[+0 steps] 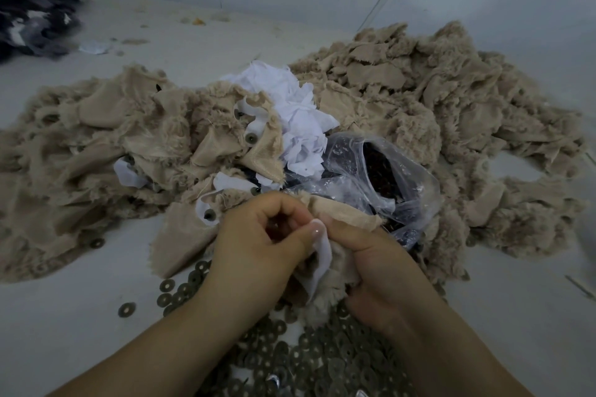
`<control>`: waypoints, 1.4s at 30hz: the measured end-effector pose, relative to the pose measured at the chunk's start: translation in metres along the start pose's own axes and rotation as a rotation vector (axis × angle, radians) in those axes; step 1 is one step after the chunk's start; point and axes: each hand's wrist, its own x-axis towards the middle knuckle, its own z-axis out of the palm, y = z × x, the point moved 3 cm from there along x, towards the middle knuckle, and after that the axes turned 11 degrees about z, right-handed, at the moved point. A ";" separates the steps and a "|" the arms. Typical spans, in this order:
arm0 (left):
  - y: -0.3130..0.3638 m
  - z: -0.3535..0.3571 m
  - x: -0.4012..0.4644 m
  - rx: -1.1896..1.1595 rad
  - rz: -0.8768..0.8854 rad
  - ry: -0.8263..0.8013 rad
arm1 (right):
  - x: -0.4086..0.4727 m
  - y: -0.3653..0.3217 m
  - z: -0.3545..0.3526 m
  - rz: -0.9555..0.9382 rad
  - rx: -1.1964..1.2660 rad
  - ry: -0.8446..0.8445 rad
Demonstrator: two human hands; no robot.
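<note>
The left grip point(258, 242) is curled, its thumb pinching the white patch point(322, 256) against the beige fur piece point(345, 214). The right grip point(380, 264) clasps the same piece from the other side, fingers tucked under the fur. The piece is held just above the heap of washers point(322, 358) on the surface point(80, 316), close to the person.

Three things could go wrong. The thin patch may slide out of line under the thumb, since it seems to lie loose on the backing. A washer fumbled here would be lost among the others below. A tug to the right could catch the open plastic bag point(387, 171) and spill its dark contents.

The piece looks soft and floppy, with its woven backing upward, shaggy fur underneath and frayed edges.
</note>
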 end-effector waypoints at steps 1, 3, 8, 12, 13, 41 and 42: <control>-0.003 0.000 0.000 -0.014 -0.026 0.021 | -0.001 0.000 0.000 -0.031 -0.024 0.017; -0.008 0.000 0.001 -0.028 -0.062 0.039 | -0.003 0.000 0.002 -0.078 -0.074 0.047; -0.019 0.003 0.000 -0.082 -0.125 0.057 | -0.003 0.001 0.001 -0.097 -0.093 0.083; -0.022 0.005 0.002 -0.127 -0.182 0.057 | -0.003 0.000 0.001 -0.117 -0.064 0.065; -0.021 0.005 0.002 -0.143 -0.190 0.036 | -0.002 0.000 0.001 -0.120 -0.057 0.053; -0.012 -0.034 0.009 -0.211 -0.157 0.141 | 0.012 -0.013 -0.005 -0.704 -1.632 0.499; -0.013 -0.034 0.009 -0.210 -0.159 0.144 | 0.015 -0.012 -0.004 -0.650 -1.637 0.486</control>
